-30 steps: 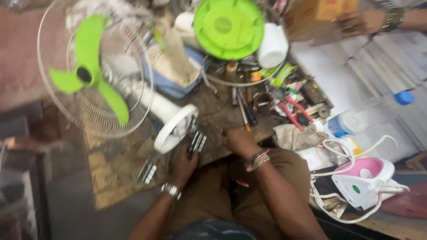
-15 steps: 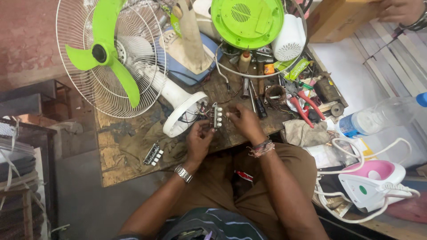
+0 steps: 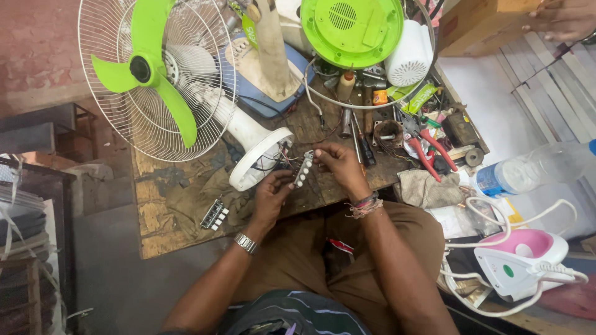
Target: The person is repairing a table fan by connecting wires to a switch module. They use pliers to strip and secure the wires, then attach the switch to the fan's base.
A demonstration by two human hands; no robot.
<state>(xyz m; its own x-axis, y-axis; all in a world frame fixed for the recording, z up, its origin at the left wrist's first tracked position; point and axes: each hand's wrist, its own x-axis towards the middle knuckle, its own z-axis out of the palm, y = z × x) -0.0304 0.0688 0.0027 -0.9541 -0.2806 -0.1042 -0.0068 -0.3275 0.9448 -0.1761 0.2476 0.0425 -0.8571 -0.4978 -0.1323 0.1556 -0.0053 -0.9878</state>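
Both hands' fingers [image 3: 290, 180] pinch switch block [image 3: 303, 169] beside fan base [image 3: 261, 158].

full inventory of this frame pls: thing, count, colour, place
switch block: 1, white buttons, held between both hands, wired to the fan base
fan: 1, white cage with green blades, lying on the bench at left
spare switch block: 1, dark with white buttons, bench front left
green fan cover: 1, top centre
pliers: 1, red handles, bench right
rag: 1, grey, bench right edge
bottle: 1, clear with blue label, right
iron: 1, pink and white, bottom right
bench: 1, worn wood
another person's hand: 1, top right, on a cardboard box
left hand: wristwatch, on the block
right hand: thread bracelets, on the block
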